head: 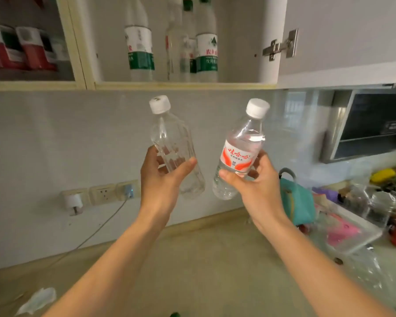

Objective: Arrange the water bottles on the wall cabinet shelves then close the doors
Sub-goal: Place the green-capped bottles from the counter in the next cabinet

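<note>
The left hand (162, 177) wraps an unlabelled clear bottle (174, 147) at its middle; the right hand (249, 179) grips a red-labelled bottle (238, 152) the same way. Both are held caps-up at frame centre, just below the open cabinet (181, 84), probably ready to lift onto its shelf. Green-labelled bottles (140, 51) already stand inside, top centre. The surface (204, 259) lies below.

Below the open white wall cabinet (183, 85), the left hand (162, 177) grips a clear unlabelled plastic bottle (174, 147) and the right hand (252, 179) a red-labelled water bottle (240, 149), both white-capped.
</note>
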The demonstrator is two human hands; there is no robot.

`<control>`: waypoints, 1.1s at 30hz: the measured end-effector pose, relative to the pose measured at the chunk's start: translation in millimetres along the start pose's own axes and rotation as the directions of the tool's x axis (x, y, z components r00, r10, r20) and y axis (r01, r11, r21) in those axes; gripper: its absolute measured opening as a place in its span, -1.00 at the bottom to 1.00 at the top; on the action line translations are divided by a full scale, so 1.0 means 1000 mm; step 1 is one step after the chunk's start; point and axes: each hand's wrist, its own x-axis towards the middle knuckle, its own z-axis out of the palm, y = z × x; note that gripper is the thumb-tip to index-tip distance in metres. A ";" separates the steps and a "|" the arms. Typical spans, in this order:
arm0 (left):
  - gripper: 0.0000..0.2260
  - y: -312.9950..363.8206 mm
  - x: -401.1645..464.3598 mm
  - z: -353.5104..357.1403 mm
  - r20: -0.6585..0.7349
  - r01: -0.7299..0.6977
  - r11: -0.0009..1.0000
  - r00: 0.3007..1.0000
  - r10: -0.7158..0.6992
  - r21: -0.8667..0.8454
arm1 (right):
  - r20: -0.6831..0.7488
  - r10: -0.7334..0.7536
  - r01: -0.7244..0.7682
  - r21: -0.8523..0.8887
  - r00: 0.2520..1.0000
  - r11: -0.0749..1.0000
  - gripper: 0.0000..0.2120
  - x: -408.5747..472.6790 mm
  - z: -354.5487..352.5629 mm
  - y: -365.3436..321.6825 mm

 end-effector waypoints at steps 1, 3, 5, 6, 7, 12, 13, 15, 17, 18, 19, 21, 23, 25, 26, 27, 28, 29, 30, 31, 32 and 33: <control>-0.62 0.014 0.007 0.002 -0.001 -0.025 1.000 1.000 0.025 -0.004 | -0.001 -0.026 0.026 0.013 1.000 1.000 -0.43 0.008 0.000 -0.013; -0.62 0.041 0.023 0.004 0.005 -0.077 0.997 0.997 0.077 -0.012 | -0.003 -0.073 0.073 0.046 0.997 0.996 -0.41 0.026 -0.001 -0.039; -0.62 0.068 0.038 0.004 0.007 -0.129 0.992 0.992 0.129 -0.012 | 0.001 -0.120 0.120 0.082 0.993 0.989 -0.39 0.046 -0.002 -0.064; -0.62 0.081 0.046 0.005 0.010 -0.152 0.988 0.988 0.152 -0.013 | 0.001 -0.142 0.141 0.102 0.990 0.985 -0.39 0.056 -0.001 -0.076; -0.62 0.094 0.055 0.005 0.012 -0.170 0.985 0.985 0.170 -0.016 | -0.002 -0.162 0.161 0.125 0.987 0.979 -0.39 0.067 -0.001 -0.087; -0.60 0.144 0.095 0.007 0.021 -0.237 0.972 0.971 0.237 -0.006 | -0.021 -0.267 0.268 0.113 0.963 0.957 -0.42 0.120 -0.001 -0.131; -0.60 0.152 0.104 0.007 0.023 -0.259 0.966 0.966 0.259 0.018 | -0.020 -0.285 0.286 0.100 0.958 0.953 -0.41 0.130 -0.002 -0.137; -0.61 0.165 0.121 0.008 0.020 -0.298 0.950 0.954 0.298 0.094 | -0.008 -0.307 0.307 0.072 0.952 0.949 -0.40 0.151 -0.003 -0.148; -0.60 0.175 0.140 0.010 -0.017 -0.296 0.939 0.953 0.304 0.174 | 0.004 -0.312 0.311 0.056 0.950 0.949 -0.41 0.172 -0.003 -0.155; -0.59 0.178 0.149 0.011 -0.042 -0.280 0.937 0.954 0.295 0.210 | 0.013 -0.311 0.310 0.054 0.950 0.949 -0.42 0.182 -0.002 -0.157; -0.59 0.181 0.158 0.012 -0.069 -0.261 0.935 0.956 0.284 0.238 | 0.024 -0.309 0.307 0.051 0.951 0.950 -0.43 0.192 -0.001 -0.159; -0.60 0.184 0.176 0.012 -0.126 -0.229 0.935 0.954 0.271 0.271 | 0.048 -0.301 0.300 0.038 0.952 0.953 -0.45 0.210 0.001 -0.158; -0.61 0.181 0.193 0.009 -0.185 -0.200 0.934 0.947 0.262 0.296 | 0.068 -0.278 0.277 0.030 0.958 0.961 -0.47 0.226 0.004 -0.154; -0.60 0.175 0.208 0.007 -0.243 -0.143 0.938 0.943 0.226 0.317 | 0.098 -0.236 0.234 0.027 0.967 0.972 -0.50 0.242 0.007 -0.148; -0.59 0.170 0.214 0.006 -0.270 -0.105 0.940 0.942 0.199 0.325 | 0.114 -0.216 0.214 0.026 0.970 0.976 -0.52 0.249 0.009 -0.144; -0.58 0.165 0.220 0.005 -0.297 -0.064 0.941 0.940 0.169 0.332 | 0.124 -0.200 0.198 0.026 0.972 0.980 -0.54 0.256 0.011 -0.140; -0.57 0.160 0.226 0.004 -0.321 -0.025 0.944 0.937 0.137 0.329 | 0.132 -0.185 0.183 0.026 0.974 0.983 -0.56 0.263 0.014 -0.136; -0.56 0.155 0.231 0.003 -0.334 0.008 0.948 0.937 0.103 0.317 | 0.137 -0.169 0.168 0.025 0.976 0.986 -0.56 0.270 0.016 -0.132; -0.55 0.150 0.237 0.003 -0.332 0.032 0.952 0.940 0.075 0.306 | 0.141 -0.153 0.152 0.022 0.978 0.988 -0.55 0.275 0.018 -0.129; -0.54 0.145 0.242 0.003 -0.321 0.047 0.952 0.945 0.056 0.304 | 0.144 -0.140 0.139 0.012 0.980 0.990 -0.53 0.281 0.021 -0.125; -0.53 0.141 0.247 0.004 -0.306 0.056 0.950 0.951 0.043 0.308 | 0.146 -0.128 0.131 -0.005 0.981 0.991 -0.52 0.286 0.023 -0.121; -0.51 0.137 0.251 0.005 -0.288 0.063 0.947 0.957 0.031 0.314 | 0.145 -0.121 0.126 -0.024 0.982 0.992 -0.51 0.290 0.025 -0.118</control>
